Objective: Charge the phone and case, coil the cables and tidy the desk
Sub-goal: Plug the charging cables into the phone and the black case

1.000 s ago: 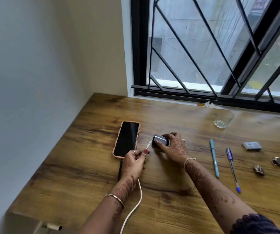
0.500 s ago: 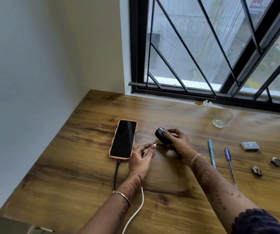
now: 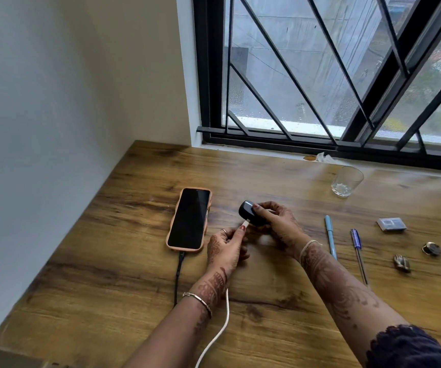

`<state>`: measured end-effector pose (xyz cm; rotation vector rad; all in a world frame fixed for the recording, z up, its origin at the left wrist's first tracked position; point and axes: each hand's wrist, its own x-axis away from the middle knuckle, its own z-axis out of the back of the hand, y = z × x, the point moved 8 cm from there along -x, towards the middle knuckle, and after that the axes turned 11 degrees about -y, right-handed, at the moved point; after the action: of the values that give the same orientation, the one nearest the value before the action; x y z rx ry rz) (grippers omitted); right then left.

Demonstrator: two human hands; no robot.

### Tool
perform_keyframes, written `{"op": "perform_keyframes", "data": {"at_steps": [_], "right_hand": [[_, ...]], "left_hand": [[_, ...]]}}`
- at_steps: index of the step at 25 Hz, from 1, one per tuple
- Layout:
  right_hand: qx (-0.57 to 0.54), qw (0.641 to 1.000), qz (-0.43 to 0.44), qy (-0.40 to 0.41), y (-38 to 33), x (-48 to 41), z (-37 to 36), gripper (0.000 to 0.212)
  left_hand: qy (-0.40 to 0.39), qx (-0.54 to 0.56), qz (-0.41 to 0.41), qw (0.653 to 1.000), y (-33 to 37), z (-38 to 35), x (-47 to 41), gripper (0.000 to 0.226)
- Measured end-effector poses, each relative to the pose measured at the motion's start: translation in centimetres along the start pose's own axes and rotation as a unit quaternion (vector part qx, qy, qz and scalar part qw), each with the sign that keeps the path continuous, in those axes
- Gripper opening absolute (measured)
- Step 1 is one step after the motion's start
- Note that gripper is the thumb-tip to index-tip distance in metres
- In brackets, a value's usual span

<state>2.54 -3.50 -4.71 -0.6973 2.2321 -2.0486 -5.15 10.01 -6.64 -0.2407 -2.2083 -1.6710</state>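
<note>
Your left hand [image 3: 224, 248] has brought the plug [image 3: 245, 224] up to touch the case [image 3: 248, 212], which your right hand [image 3: 278, 224] grips, tilted, over the bench [image 3: 134, 261] beside the cabled phone [image 3: 189, 219]. Your left fingers [image 3: 236, 233] pinch the plug. You're on the case-charging step; next you'll likely need to line up the port and push straight in.

White cable plug [image 3: 245, 224] at black case [image 3: 248, 211]

No legible text, brand, number or sign anywhere. Phone [image 3: 189, 218] screen is dark, nothing showing on it. Small grey packet [image 3: 391, 224] on the counter [image 3: 280, 293] has some markings on top, too small and blurred to read.
</note>
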Motion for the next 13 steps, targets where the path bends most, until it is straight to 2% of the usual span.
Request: {"op": "perform_keyframes", "data": {"at_steps": [6,10,13], "right_hand": [[0.001,1.0,0.009,-0.008,-0.33,0.18,-0.21,0.009],[0.042,0.999,0.01,-0.014,-0.45,0.13,-0.57,0.023],[0.066,0.998,0.01,-0.016,-0.37,-0.05,-0.77,0.026]], "left_hand": [[-0.002,-0.005,0.005,1.0,-0.48,-0.01,-0.33,0.024],[0.001,-0.011,0.011,1.0,-0.18,-0.02,-0.07,0.028],[-0.007,-0.009,0.013,1.0,-0.27,0.01,-0.15,0.028]]}}
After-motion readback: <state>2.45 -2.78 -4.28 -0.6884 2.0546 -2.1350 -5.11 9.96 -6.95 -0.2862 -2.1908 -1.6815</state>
